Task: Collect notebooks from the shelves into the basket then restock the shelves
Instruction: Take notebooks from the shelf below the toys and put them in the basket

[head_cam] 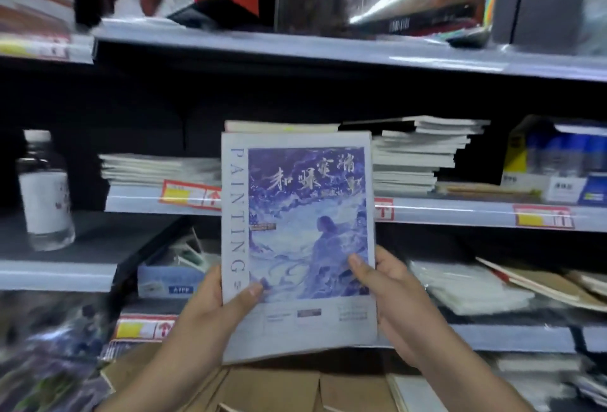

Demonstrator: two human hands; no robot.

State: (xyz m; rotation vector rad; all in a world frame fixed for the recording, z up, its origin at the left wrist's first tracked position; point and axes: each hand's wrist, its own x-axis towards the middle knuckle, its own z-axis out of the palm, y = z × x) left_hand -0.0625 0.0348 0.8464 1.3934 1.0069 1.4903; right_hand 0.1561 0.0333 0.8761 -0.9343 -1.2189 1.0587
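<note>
Head view: both hands up in front of the shelving, holding 1 notebook upright, cover facing the camera. Cover is white-bordered with a blue-purple painted scene, "PAINTING" printed down the left margin, brush-style characters across the top.

Left hand grips the lower-left edge, thumb curled onto the cover, other fingers hidden behind it. Right hand grips the lower-right edge the same way, thumb pressed on the picture area, rest of the fingers behind. Looks like more than 1 book in the grip, page edges show at the top, but can't tell the count.

The notebook sits in the air in front of the middle shelf, not touching it. On that shelf: a low stack of notebooks to the left, a taller stack to the right, both lying flat. Red-yellow price tags on the shelf lip.

Far left, on a lower grey ledge, a clear bottle with a white label stands upright. Far right of the middle shelf, a blue-yellow box. Upper shelf carries blurred boxes. Lower shelf at right holds wrapped white pads. Brown kraft-cover books lie flat along the bottom edge.

Basket not in frame.
</note>
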